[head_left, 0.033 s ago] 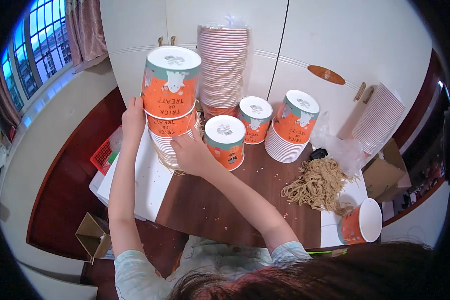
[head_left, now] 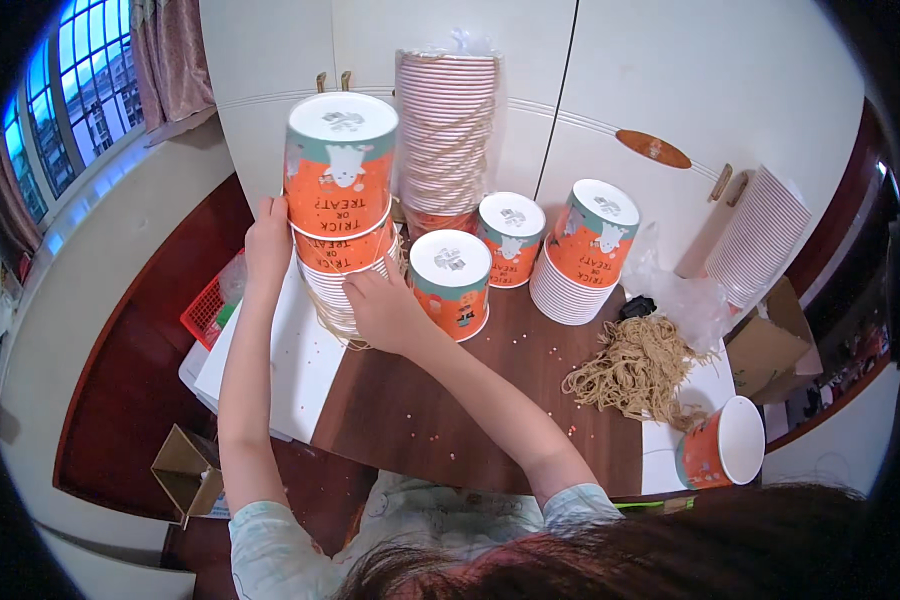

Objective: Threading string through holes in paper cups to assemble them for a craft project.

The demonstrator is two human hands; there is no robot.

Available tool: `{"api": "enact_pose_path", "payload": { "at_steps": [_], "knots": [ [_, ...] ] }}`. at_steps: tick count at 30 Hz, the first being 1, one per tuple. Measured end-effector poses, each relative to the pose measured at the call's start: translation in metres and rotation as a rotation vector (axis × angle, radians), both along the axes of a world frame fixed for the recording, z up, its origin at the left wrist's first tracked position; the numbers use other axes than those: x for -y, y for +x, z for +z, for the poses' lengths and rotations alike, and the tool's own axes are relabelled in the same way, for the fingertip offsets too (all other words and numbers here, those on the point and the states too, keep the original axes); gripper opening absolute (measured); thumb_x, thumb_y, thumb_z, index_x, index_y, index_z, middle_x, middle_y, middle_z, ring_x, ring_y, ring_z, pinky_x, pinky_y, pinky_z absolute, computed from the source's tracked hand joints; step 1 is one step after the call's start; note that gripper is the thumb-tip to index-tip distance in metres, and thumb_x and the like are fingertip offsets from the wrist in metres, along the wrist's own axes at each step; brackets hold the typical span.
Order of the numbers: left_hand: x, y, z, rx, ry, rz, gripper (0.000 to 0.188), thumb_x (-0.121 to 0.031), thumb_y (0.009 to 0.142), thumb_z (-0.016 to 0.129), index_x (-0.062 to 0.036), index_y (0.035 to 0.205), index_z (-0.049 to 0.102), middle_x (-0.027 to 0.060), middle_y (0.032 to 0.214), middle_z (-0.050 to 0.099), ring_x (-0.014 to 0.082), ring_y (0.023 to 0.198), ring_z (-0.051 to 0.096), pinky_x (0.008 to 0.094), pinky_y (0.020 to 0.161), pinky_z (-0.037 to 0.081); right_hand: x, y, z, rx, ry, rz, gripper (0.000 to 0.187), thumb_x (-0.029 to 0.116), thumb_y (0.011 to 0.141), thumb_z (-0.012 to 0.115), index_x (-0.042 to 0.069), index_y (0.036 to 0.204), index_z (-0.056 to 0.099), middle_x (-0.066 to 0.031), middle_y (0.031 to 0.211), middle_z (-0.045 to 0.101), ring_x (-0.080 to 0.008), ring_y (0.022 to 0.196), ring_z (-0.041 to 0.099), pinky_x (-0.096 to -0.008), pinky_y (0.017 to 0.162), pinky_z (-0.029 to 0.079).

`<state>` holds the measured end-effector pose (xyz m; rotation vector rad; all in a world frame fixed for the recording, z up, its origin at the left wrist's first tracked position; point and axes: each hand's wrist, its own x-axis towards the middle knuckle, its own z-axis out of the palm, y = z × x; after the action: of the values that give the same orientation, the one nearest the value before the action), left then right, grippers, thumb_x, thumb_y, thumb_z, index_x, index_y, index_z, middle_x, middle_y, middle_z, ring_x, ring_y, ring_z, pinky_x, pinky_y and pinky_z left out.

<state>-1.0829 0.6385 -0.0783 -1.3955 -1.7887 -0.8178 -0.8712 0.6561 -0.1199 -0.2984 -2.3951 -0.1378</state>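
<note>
On the left of the table stands a stack of upside-down paper buckets with twine [head_left: 320, 312] round its white rims. An orange and green paper bucket [head_left: 340, 180] sits upside down on top. My left hand [head_left: 268, 245] grips this bucket's lower rim from the left side. My right hand [head_left: 382, 308] is closed against the stack's right side, its fingers bent; what lies between them is hidden. Just right of it is another upturned paper bucket [head_left: 450, 270] on the table.
Farther back stand a tall wrapped bucket stack [head_left: 448, 130], a small upturned bucket [head_left: 511, 235] and a shorter stack [head_left: 575, 285]. To the right lie a tangled heap of tan twine [head_left: 635, 370], a plastic bag [head_left: 685, 305] and a tipped bucket [head_left: 742, 442]. Small pellets dot the brown table [head_left: 490, 400].
The top bucket has shifted slightly to the left. Both hands stay nearly in place, and the other things have not moved.
</note>
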Motion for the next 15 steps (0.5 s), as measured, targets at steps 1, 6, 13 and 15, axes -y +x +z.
{"api": "enact_pose_path", "payload": {
  "at_steps": [1,6,13,15],
  "knots": [
    [0.001,-0.001,-0.003,0.014,-0.019,-0.032,0.013,-0.003,0.078,0.043,-0.0040,0.091,0.046,0.0148,0.084,0.049,0.0347,0.062,0.056,0.0428,0.052,0.046,0.000,0.000,-0.008,-0.072,-0.007,0.022,0.024,0.008,0.073,0.046,-0.001,0.093,0.055,-0.0125,0.096,0.053,-0.0263,0.095,0.051,-0.0540,0.095,0.026],
    [0.008,0.003,-0.014,0.227,-0.096,-0.078,0.027,-0.004,0.077,0.044,-0.0026,0.104,0.045,0.0178,0.099,0.052,0.0368,0.080,0.056,0.0444,0.069,0.045,0.002,0.004,-0.031,0.007,-0.127,0.060,0.027,0.009,0.073,0.047,-0.001,0.097,0.053,-0.0146,0.102,0.052,-0.0281,0.102,0.048,-0.0540,0.095,0.026],
    [0.012,0.052,0.002,0.600,0.117,-0.399,0.060,-0.021,0.080,0.054,0.0043,0.127,0.027,0.0245,0.122,0.041,0.0339,0.113,0.043,0.0382,0.093,0.034,0.022,0.029,-0.050,0.150,-0.234,0.195,0.048,0.013,0.067,0.062,0.003,0.110,0.046,-0.0127,0.115,0.046,-0.0269,0.113,0.041,-0.0544,0.097,0.024],
    [-0.003,0.050,-0.007,0.602,0.128,-0.415,0.082,-0.030,0.073,0.064,0.0058,0.130,0.017,0.0250,0.129,0.032,0.0342,0.119,0.036,0.0375,0.097,0.031,0.015,0.040,-0.051,0.138,-0.199,0.118,0.049,0.014,0.067,0.062,0.004,0.112,0.045,-0.0120,0.117,0.045,-0.0262,0.115,0.040,-0.0534,0.098,0.024]
  ]
}}
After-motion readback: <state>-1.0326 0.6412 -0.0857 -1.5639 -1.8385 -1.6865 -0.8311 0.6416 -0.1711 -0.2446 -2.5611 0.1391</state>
